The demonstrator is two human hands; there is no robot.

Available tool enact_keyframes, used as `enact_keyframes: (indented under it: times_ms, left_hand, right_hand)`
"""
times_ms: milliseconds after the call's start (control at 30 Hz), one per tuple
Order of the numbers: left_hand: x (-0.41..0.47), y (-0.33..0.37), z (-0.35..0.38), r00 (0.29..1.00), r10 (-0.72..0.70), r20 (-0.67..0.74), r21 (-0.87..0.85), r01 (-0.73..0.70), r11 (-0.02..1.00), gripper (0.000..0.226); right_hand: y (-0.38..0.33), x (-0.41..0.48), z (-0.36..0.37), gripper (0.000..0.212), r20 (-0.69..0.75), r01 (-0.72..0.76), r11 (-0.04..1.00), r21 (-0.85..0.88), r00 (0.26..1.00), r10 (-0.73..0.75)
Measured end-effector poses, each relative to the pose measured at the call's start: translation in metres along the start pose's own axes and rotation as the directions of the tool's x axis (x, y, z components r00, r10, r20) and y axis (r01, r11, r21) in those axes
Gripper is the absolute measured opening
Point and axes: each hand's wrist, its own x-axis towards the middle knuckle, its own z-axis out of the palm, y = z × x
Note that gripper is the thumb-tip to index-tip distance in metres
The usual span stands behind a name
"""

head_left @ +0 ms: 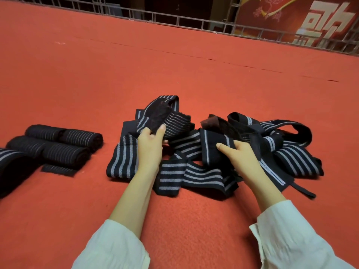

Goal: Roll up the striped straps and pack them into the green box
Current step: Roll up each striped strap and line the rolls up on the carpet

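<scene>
Head view: your left hand point(150, 141) pinches a strap end point(157, 117); your right hand point(236, 154) grips the tangled straps point(211, 152).

The only writing sits in the upper right of the frame, on a red banner point(287, 18) behind a metal railing point(194, 21). Large white block characters point(326, 22) stand on it, with a smaller white row point(305, 40) below them. They look like Chinese script, but the frame edge cuts them off and the railing bars cross them, so no character can be read with certainty. Left of them the banner bears a gold flourish point(266, 10), an ornament rather than lettering.
</scene>
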Motion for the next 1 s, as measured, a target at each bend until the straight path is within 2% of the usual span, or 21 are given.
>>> enact_keyframes:
  times_ms: [33, 100, 133, 200, 233, 300, 367, 433, 533, 633, 733, 867, 933, 1000]
  left_hand:
    - [-0.002, 0.001, 0.001, 1.000, 0.006, 0.020, -0.001, -0.006, 1.000, 0.031]
    - [-0.003, 0.005, 0.000, 0.999, 0.005, 0.039, -0.035, -0.004, 0.999, 0.032]
    - [-0.003, 0.006, -0.001, 0.999, -0.001, 0.041, -0.067, 0.004, 0.998, 0.030]
    - [-0.005, 0.010, -0.003, 0.998, 0.000, 0.063, -0.109, 0.007, 0.994, 0.024]
    - [-0.007, 0.011, -0.003, 0.996, 0.012, 0.087, -0.110, -0.002, 0.994, 0.021]
    - [-0.012, 0.014, 0.000, 0.990, 0.031, 0.138, -0.115, -0.015, 0.993, 0.015]
    - [-0.016, 0.016, 0.003, 0.984, 0.036, 0.177, -0.154, -0.009, 0.988, 0.013]
    - [-0.017, 0.017, 0.002, 0.981, 0.033, 0.193, -0.183, 0.003, 0.983, 0.017]
    - [-0.016, 0.015, 0.000, 0.971, 0.022, 0.236, -0.265, 0.043, 0.963, 0.022]
    - [-0.020, 0.017, 0.001, 0.914, 0.084, 0.397, -0.295, 0.040, 0.955, 0.035]
    - [-0.026, 0.018, 0.003, 0.879, 0.143, 0.455, -0.174, -0.070, 0.982, 0.043]
    - [-0.024, 0.016, 0.001, 0.906, 0.212, 0.368, -0.006, -0.225, 0.974, 0.034]
    - [-0.022, 0.013, 0.001, 0.886, 0.239, 0.399, 0.037, -0.275, 0.961, 0.045]
    - [-0.023, 0.007, 0.005, 0.838, 0.274, 0.472, 0.172, -0.393, 0.903, 0.058]
  right_hand:
    - [-0.001, 0.001, -0.001, 0.025, -0.021, 0.009, 1.000, -0.025, 1.000, -0.009]
    - [-0.006, 0.003, 0.000, 0.030, -0.101, 0.027, 0.980, -0.198, 0.994, -0.048]
    - [-0.009, 0.003, 0.001, 0.035, -0.179, 0.054, 0.950, -0.306, 0.977, -0.113]
    - [-0.018, -0.001, 0.006, 0.045, -0.277, 0.224, 0.890, -0.397, 0.895, -0.349]
    - [-0.023, -0.003, 0.009, 0.047, -0.264, 0.339, 0.857, -0.388, 0.850, -0.456]
    - [-0.033, -0.006, 0.021, 0.048, -0.115, 0.503, 0.801, -0.323, 0.820, -0.561]
    - [-0.038, -0.007, 0.033, 0.052, 0.089, 0.544, 0.802, -0.246, 0.837, -0.541]
    - [-0.040, -0.006, 0.041, 0.042, 0.209, 0.500, 0.855, -0.139, 0.859, -0.468]
    - [-0.032, 0.000, 0.045, 0.015, 0.152, 0.413, 0.908, 0.067, 0.895, -0.419]
    - [-0.031, 0.001, 0.046, 0.007, 0.060, 0.361, 0.904, 0.230, 0.922, -0.383]
    - [-0.031, 0.001, 0.045, 0.007, 0.019, 0.290, 0.895, 0.338, 0.949, -0.314]
    - [-0.033, 0.001, 0.043, 0.008, 0.028, 0.221, 0.900, 0.377, 0.968, -0.249]
    - [-0.036, 0.000, 0.043, 0.009, 0.046, 0.168, 0.891, 0.422, 0.977, -0.206]
    - [-0.037, 0.000, 0.040, 0.012, 0.087, 0.109, 0.887, 0.449, 0.982, -0.165]
